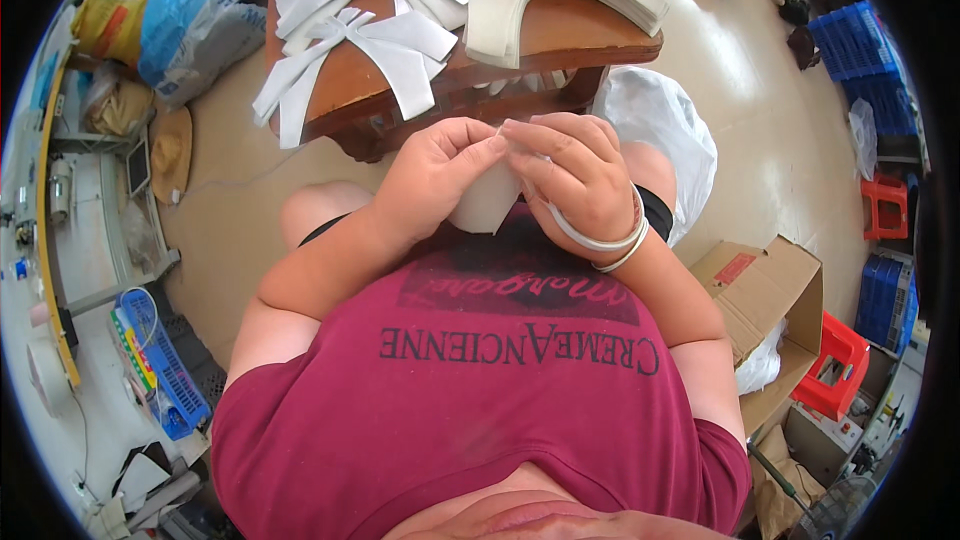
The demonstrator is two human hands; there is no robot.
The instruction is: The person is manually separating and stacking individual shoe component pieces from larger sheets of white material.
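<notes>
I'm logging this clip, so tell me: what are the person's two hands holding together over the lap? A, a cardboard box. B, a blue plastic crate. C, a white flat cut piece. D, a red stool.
C: the left hand and right hand meet in a pinching grip on a white flat cut piece, like those stacked on the wooden table ahead.

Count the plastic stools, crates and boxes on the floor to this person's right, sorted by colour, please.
Red plastic stools: 2
Blue plastic crates: 2
Brown cardboard boxes: 1
Total: 5
</notes>
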